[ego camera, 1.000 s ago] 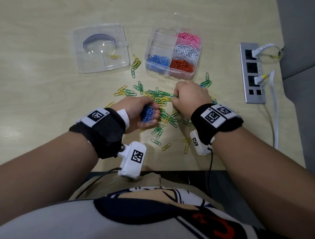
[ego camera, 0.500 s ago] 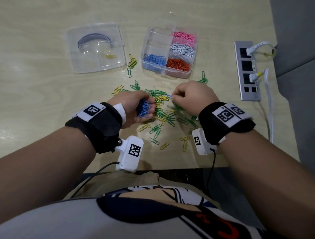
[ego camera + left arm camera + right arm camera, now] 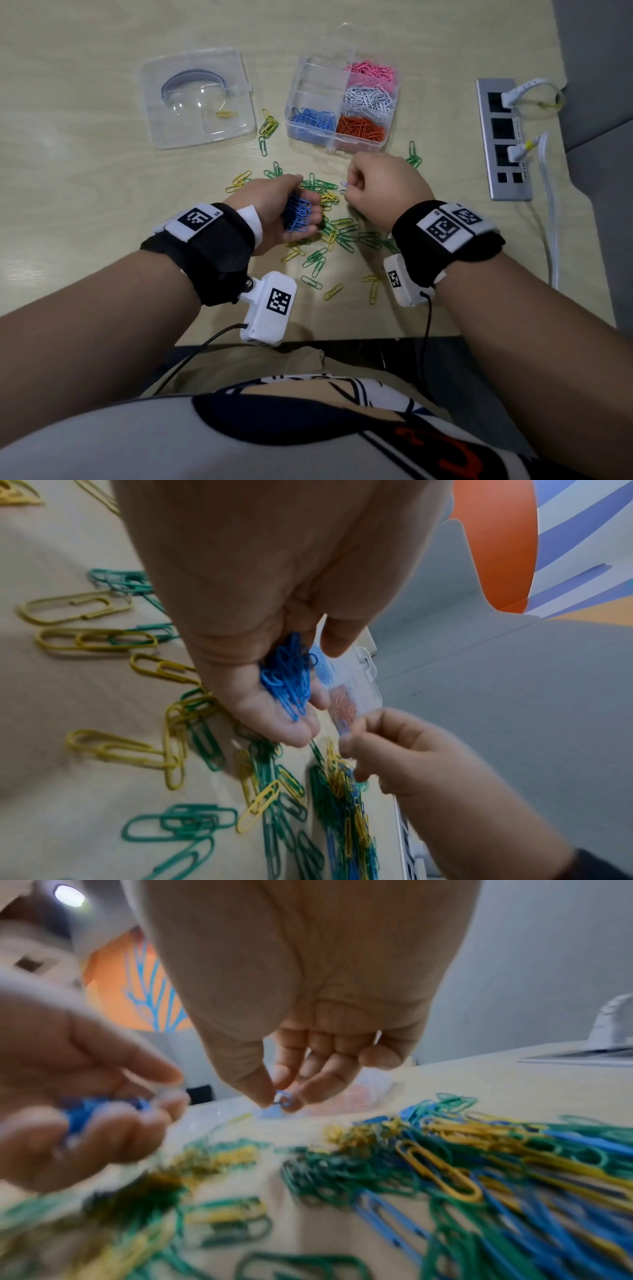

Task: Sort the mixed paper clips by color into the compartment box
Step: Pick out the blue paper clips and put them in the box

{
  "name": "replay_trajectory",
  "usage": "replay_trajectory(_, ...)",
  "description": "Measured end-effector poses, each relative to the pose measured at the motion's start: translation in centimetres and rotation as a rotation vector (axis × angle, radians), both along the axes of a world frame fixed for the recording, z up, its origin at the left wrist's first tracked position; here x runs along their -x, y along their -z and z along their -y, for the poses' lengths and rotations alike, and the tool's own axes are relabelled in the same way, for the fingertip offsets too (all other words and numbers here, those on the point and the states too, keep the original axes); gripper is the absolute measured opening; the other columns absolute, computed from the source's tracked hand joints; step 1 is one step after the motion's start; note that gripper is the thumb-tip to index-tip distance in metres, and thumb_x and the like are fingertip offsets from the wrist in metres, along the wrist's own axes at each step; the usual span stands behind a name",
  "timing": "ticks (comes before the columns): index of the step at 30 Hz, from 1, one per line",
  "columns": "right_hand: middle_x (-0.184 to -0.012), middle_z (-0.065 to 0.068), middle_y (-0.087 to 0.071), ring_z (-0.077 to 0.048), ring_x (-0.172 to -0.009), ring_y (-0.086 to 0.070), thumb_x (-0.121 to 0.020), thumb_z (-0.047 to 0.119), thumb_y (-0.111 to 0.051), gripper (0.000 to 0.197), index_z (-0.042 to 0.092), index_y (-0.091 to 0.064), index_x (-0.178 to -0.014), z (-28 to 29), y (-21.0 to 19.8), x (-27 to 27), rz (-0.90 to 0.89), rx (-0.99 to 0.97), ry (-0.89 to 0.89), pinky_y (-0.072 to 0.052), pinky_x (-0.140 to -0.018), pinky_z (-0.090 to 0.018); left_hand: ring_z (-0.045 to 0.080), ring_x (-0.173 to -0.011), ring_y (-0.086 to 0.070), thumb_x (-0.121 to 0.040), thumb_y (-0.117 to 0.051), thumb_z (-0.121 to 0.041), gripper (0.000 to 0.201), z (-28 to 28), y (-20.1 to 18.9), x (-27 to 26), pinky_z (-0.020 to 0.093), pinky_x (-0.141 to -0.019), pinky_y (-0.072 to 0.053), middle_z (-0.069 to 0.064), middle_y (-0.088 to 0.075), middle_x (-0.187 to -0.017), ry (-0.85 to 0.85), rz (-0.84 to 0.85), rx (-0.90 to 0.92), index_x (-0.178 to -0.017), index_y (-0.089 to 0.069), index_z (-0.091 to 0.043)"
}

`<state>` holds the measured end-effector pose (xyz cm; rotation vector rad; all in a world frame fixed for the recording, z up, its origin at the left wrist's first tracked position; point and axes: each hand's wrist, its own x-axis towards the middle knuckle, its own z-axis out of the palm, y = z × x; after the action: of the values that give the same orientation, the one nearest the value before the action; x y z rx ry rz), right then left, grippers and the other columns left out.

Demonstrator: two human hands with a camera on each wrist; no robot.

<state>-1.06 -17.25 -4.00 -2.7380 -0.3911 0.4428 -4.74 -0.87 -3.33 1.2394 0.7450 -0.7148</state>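
Note:
My left hand [image 3: 284,209] is cupped palm up round a bunch of blue clips [image 3: 298,214] [image 3: 287,677], just above the loose pile of green, yellow and blue clips [image 3: 329,222] [image 3: 445,1164]. My right hand [image 3: 380,185] hovers to its right and pinches one blue clip [image 3: 343,185] [image 3: 283,1097] between thumb and fingertips. The clear compartment box [image 3: 329,144] stands beyond the hands, with blue clips [image 3: 313,118], orange clips [image 3: 359,127], white clips [image 3: 370,97] and pink clips [image 3: 371,72] in separate compartments. Its far-left compartments look bare.
The box's clear lid [image 3: 197,99] lies to the left with one yellow clip [image 3: 226,114] on it. A grey power strip [image 3: 503,144] with white plugs and a cable sits at the right. A few clips [image 3: 267,128] lie between lid and box. The table's near edge [image 3: 342,341] runs under my wrists.
My right hand lifted off the pile with one blue clip in its pinch and drew slightly back. My left hand stayed over the pile, its fingers a little looser round the blue bunch.

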Motion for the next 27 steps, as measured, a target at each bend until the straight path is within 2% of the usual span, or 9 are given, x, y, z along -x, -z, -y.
replay_trajectory(3,-0.076,0.011,-0.063,0.0,-0.07,-0.056,-0.086,0.025,-0.065,0.003,0.025,-0.068,-0.087,0.2,-1.4,1.1,-0.065,-0.268,-0.006,-0.046,-0.07,-0.023,0.017,-0.065,-0.061,-0.103,-0.034,-0.034,0.04,1.2,0.0,-0.2,0.025,-0.059,-0.056,0.009,-0.061,-0.073,-0.01,0.009,0.038,-0.083,-0.059,-0.008)
replay_trajectory(5,-0.077,0.012,-0.065,0.003,-0.068,-0.055,-0.087,0.023,-0.064,0.009,0.025,-0.071,-0.091,0.7,-1.8,1.7,-0.041,-0.327,0.021,-0.043,-0.069,-0.017,0.017,-0.062,-0.062,-0.103,-0.037,-0.033,0.036,2.2,-0.1,-0.3,0.025,-0.056,-0.057,0.009,-0.061,-0.072,-0.027,0.006,0.078,-0.086,-0.057,-0.008)
replay_trajectory(6,-0.08,0.011,-0.066,0.001,-0.071,-0.056,-0.088,0.021,-0.061,0.012,0.023,-0.072,-0.093,1.4,-1.9,1.7,-0.002,-0.335,0.077,-0.044,-0.07,-0.019,0.016,-0.06,-0.062,-0.103,-0.037,-0.032,0.035,2.6,-0.1,-0.3,0.024,-0.055,-0.057,0.009,-0.061,-0.072,-0.027,0.006,0.092,-0.086,-0.057,-0.008)
replay_trajectory(8,-0.085,0.005,-0.068,-0.012,-0.081,-0.06,-0.09,0.019,-0.056,0.016,0.019,-0.072,-0.096,3.3,-1.8,1.7,0.058,-0.27,0.194,-0.047,-0.075,-0.027,0.013,-0.056,-0.061,-0.103,-0.037,-0.031,0.035,3.3,0.0,-0.3,0.022,-0.055,-0.055,0.008,-0.061,-0.072,-0.02,0.005,0.089,-0.083,-0.057,-0.009)
replay_trajectory(11,-0.092,-0.004,-0.069,-0.025,-0.09,-0.061,-0.09,0.019,-0.053,0.017,0.019,-0.069,-0.093,5.8,-0.9,2.0,-0.019,0.025,0.198,-0.05,-0.077,-0.034,0.012,-0.053,-0.059,-0.103,-0.037,-0.028,0.035,4.1,0.1,-0.3,0.021,-0.056,-0.053,0.006,-0.06,-0.069,-0.02,0.003,0.078,-0.079,-0.055,-0.011)
replay_trajectory(14,-0.091,0.001,-0.063,-0.025,-0.092,-0.059,-0.088,0.028,-0.059,0.01,0.024,-0.067,-0.092,6.0,0.1,3.1,-0.07,0.1,0.162,-0.05,-0.079,-0.036,0.012,-0.05,-0.06,-0.103,-0.037,-0.028,0.034,4.6,0.2,-0.2,0.02,-0.055,-0.053,0.005,-0.06,-0.067,-0.01,0.002,0.071,-0.08,-0.056,-0.011)
replay_trajectory(17,-0.107,0.0,-0.058,-0.024,-0.102,-0.056,-0.089,0.036,-0.062,0.018,0.027,-0.064,-0.104,5.3,1.1,4.0,-0.043,0.165,0.109,-0.044,-0.087,-0.036,0.013,-0.051,-0.06,-0.102,-0.038,-0.028,0.033,5.1,0.3,-0.1,0.02,-0.054,-0.054,0.006,-0.06,-0.069,0.002,0.008,0.051,-0.082,-0.057,-0.011)
replay_trajectory(21,-0.113,-0.004,-0.059,-0.028,-0.105,-0.058,-0.093,0.031,-0.054,0.021,0.022,-0.063,-0.109,5.0,2.0,4.2,0.044,0.246,0.083,-0.04,-0.088,-0.037,0.012,-0.053,-0.06,-0.102,-0.037,-0.029,0.034,5.3,0.2,-0.1,0.02,-0.053,-0.054,0.005,-0.061,-0.069,0.005,0.028,0.041,-0.082,-0.057,-0.011)
replay_trajectory(27,-0.103,-0.003,-0.062,-0.027,-0.095,-0.059,-0.091,0.024,-0.051,0.017,0.02,-0.064,-0.103,4.5,2.1,4.3,0.122,0.323,0.048,-0.033,-0.081,-0.036,0.012,-0.061,-0.058,-0.102,-0.038,-0.028,0.033,5.4,-0.3,-0.6,0.02,-0.052,-0.053,0.006,-0.06,-0.073,0.025,0.063,-0.005,-0.08,-0.056,-0.011)
